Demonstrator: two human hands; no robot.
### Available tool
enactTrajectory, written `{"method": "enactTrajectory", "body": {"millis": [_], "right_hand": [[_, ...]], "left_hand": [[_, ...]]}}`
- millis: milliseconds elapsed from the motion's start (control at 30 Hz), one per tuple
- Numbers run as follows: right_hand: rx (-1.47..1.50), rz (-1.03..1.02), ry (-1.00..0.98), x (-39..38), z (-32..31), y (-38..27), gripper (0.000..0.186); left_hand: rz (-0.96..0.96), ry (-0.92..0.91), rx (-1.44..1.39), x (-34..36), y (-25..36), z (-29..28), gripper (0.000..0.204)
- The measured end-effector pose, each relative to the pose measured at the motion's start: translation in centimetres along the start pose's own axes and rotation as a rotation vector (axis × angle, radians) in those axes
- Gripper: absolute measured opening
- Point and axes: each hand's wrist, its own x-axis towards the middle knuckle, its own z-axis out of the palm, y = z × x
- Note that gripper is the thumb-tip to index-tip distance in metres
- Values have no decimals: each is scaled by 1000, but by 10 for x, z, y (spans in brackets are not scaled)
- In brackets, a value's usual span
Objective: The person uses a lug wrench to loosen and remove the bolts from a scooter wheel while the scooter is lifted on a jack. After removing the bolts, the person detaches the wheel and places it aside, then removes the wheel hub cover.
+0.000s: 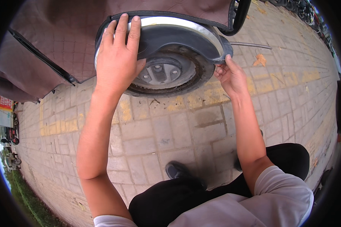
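Note:
A small wheel (165, 73) with a grey hub sits under a black mudguard (166, 36) edged by a silvery strip (185, 24). My left hand (117, 62) lies on the left part of the mudguard, its fingers stretched over the silver edge and its thumb apart, near the tyre. At the right lower tip of the mudguard, my right hand (233, 75) pinches the black end between thumb and fingers. Some of its fingertips are hidden behind that end. The vehicle's brown quilted cover (64, 34) hangs above the mudguard and to its left.
A black bar (242, 17) bends down at the cover's right corner. A thin rod (252, 45) sticks out right of the mudguard. Grey paving (159, 136) with worn yellow lines lies below, with a dry leaf (260, 59) on it. My shoe (177, 170) stands near the bottom.

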Motion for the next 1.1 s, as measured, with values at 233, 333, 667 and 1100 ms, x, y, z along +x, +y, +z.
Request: {"method": "enactTrajectory", "body": {"millis": [233,333,667,1100], "right_hand": [[53,-27,-41,0,5,1,24],[55,-33,-71,-3,1,1,17],[-526,-268,-41,57,-28,38,34],[-423,-323,-128,78,-20,38,43]], "left_hand": [[90,-46,62,16,-11,-14,96],[112,-71,51,21,-14,-18,96],[86,-114,51,23,-8,-24,95],[157,-62,36,23,-15,-22,94]]}}
